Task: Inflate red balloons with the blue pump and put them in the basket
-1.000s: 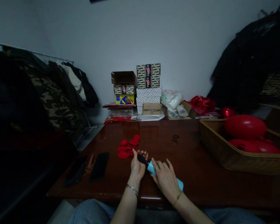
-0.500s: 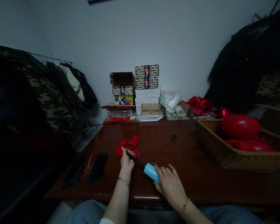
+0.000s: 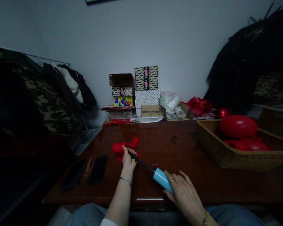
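Observation:
A hand pump with a light blue barrel [image 3: 163, 180] and a black rod lies slantwise between my hands, above the brown table [image 3: 155, 138]. My left hand [image 3: 129, 159] is closed round the pump's black end, with a red balloon [image 3: 117, 147] at its fingertips, slightly swollen. How the balloon joins the pump is hidden by the fingers. My right hand [image 3: 182, 190] grips the blue barrel near the table's front edge. More red balloons [image 3: 134, 142], limp and flat, lie just beyond my left hand.
Two dark phone-like slabs [image 3: 97, 169] and a reddish stick [image 3: 88, 165] lie at the left. A wicker basket [image 3: 221, 158] with red balloons stands at the right. Black rings [image 3: 174, 139] lie mid-table; stacked boxes [image 3: 146, 78] stand behind.
My right hand has moved right and slightly down with the blue barrel, and more of the black rod shows. The red balloon at my left hand looks larger. The view has shifted slightly.

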Demonstrator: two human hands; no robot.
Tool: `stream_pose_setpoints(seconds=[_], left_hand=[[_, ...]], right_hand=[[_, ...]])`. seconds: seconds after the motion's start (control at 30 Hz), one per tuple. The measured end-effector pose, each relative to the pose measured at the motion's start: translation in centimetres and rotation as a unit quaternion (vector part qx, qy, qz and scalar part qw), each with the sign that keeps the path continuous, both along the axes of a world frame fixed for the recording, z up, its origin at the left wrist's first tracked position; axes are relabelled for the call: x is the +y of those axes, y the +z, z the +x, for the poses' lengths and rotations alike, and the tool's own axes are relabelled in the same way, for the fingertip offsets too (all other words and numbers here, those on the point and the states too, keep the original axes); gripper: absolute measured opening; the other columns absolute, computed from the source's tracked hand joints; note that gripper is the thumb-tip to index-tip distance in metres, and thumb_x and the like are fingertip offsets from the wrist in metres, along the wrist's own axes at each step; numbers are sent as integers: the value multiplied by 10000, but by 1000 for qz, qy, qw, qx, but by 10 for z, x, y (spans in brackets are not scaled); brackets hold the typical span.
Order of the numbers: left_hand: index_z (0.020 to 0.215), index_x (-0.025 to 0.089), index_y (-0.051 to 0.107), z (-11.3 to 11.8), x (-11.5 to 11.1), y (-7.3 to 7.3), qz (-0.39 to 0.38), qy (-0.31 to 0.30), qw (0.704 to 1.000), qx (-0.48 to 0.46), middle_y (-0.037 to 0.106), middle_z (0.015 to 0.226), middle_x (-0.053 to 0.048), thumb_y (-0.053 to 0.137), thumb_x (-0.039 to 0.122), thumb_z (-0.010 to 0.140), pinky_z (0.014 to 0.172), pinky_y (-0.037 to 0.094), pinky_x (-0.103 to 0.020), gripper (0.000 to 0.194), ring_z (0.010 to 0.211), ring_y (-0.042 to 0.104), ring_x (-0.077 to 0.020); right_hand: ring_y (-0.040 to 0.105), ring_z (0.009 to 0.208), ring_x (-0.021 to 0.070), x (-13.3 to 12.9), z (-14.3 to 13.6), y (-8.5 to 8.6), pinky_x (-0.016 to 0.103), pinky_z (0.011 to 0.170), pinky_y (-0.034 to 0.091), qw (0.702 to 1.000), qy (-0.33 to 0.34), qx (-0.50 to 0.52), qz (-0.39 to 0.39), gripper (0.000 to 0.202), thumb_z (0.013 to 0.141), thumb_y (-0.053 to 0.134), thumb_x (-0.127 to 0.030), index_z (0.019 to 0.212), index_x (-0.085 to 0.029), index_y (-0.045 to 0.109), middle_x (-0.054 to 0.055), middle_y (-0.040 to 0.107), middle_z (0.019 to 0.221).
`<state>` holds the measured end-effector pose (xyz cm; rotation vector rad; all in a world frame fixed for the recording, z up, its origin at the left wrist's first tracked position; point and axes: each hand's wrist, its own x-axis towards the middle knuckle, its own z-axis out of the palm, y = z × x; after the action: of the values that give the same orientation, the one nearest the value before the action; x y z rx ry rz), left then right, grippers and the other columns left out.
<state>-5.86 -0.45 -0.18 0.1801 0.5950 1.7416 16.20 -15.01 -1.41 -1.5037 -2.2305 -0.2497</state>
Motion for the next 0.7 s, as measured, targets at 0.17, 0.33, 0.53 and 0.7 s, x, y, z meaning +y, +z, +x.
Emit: stream_pose_setpoints(seconds=[0.17, 0.33, 0.53, 0.7], left_hand=[[688, 173, 464, 17, -8, -8, -19, 18, 998, 49, 449, 551, 45, 600, 507, 768, 445, 401, -177, 370, 444, 452, -67], [696, 177, 461, 27, -13, -14, -17, 20, 997, 67, 458, 556, 43, 627, 540, 731, 445, 399, -181, 400, 455, 463, -73], [705, 170, 466, 32, -15, -16, -15, 7, 997, 81, 479, 563, 35, 641, 523, 730, 448, 414, -182, 394, 460, 476, -76], [685, 168, 435, 24, -11, -12, -32, 16, 998, 53, 393, 516, 65, 593, 400, 822, 351, 306, -139, 312, 385, 372, -42]], right_hand=[[577, 887, 201, 4, -10, 7, 426, 1018, 259, 999, -21, -26, -19, 531, 770, 618, -314, 1264, -177, 478, 58, 639, 955], [579, 865, 206, 15, -26, 18, 417, 989, 289, 998, -24, -34, -51, 526, 778, 596, -309, 1272, -170, 479, 63, 639, 920], [579, 920, 211, 27, -42, 25, 394, 975, 307, 997, -27, -13, -73, 546, 763, 618, -306, 1270, -156, 483, 88, 641, 990], [575, 930, 218, 24, -48, 24, 402, 988, 302, 997, -25, -4, -79, 564, 758, 625, -322, 1275, -149, 482, 92, 640, 1001]])
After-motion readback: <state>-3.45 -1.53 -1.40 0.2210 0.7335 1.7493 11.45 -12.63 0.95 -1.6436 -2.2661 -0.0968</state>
